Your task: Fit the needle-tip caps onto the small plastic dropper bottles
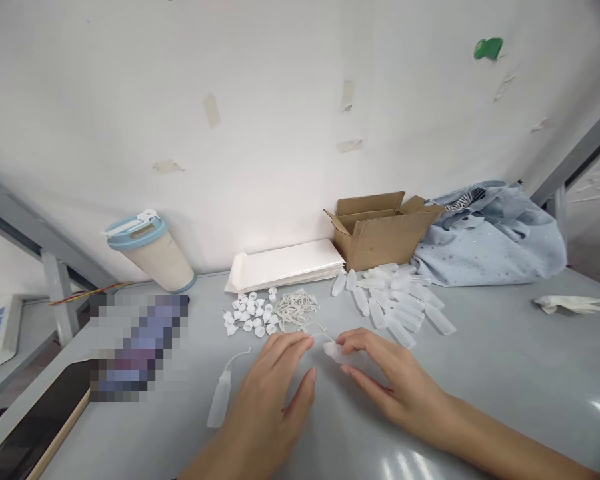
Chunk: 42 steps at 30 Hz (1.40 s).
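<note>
My right hand grips a small translucent plastic bottle between thumb and fingers, its narrow end pointing left. A thin pale cord stands out near that end. Beside it, my left hand is open, fingers stretched forward and thumb apart, with nothing seen in it. Another translucent bottle, with a cord curling from its top, lies left of my left hand. Beyond my hands are small white caps, a tangle of short pale cords and a heap of translucent bottles.
An open cardboard box stands by the wall, beside a stack of white padded envelopes and a light-blue cloth bundle. At left are a cup with a blue lid and a dark flat device. Crumpled tissue lies far right.
</note>
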Tool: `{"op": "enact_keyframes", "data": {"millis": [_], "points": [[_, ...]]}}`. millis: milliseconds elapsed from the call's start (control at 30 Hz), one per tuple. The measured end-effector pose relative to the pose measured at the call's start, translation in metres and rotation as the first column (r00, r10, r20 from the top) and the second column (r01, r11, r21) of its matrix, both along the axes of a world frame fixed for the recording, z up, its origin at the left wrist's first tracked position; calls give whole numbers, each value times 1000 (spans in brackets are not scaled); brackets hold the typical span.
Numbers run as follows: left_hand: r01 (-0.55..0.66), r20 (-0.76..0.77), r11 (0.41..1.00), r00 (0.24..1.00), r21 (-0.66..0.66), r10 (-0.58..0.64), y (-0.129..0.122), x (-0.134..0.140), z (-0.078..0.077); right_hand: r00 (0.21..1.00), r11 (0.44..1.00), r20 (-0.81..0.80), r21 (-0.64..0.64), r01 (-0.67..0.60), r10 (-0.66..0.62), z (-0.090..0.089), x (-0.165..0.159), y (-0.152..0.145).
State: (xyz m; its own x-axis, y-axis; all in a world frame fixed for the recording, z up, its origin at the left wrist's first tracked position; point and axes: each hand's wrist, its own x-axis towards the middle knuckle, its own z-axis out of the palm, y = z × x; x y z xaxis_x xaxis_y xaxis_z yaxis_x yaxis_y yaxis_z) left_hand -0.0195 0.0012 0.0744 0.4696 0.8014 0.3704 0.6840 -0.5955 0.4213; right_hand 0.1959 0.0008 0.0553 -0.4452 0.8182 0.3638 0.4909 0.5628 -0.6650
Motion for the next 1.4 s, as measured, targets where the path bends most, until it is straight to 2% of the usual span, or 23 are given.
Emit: {"op": "enact_keyframes", "data": {"millis": [167,400,567,733,900,1000,1400], "points": [[46,91,997,995,56,-51,0,2,2,999,998,12,-57,39,-38,-3,0,-1],[75,231,992,968,101,-97,-1,4,6,1000,1000,3,22,-7,7,-2,1,0],[83,238,992,966,93,-103,-2,5,9,1000,1000,-29,7,2,-1,0,0,0],[74,197,993,976,87,-90,-1,3,5,998,999,-58,-26,-20,19,2,-1,-2],[115,131,993,984,33,-119,-2,1,-1,994,994,-78,-81,-77,71,7,-3,-6],[138,157,990,978,1,-137,-2,2,-2,993,987,-77,-123,-100,91,9,-4,-8],[85,232,990,971,-109,-58,-3,6,-1,990,958,-92,-256,-131,111,10,-5,-12]]}}
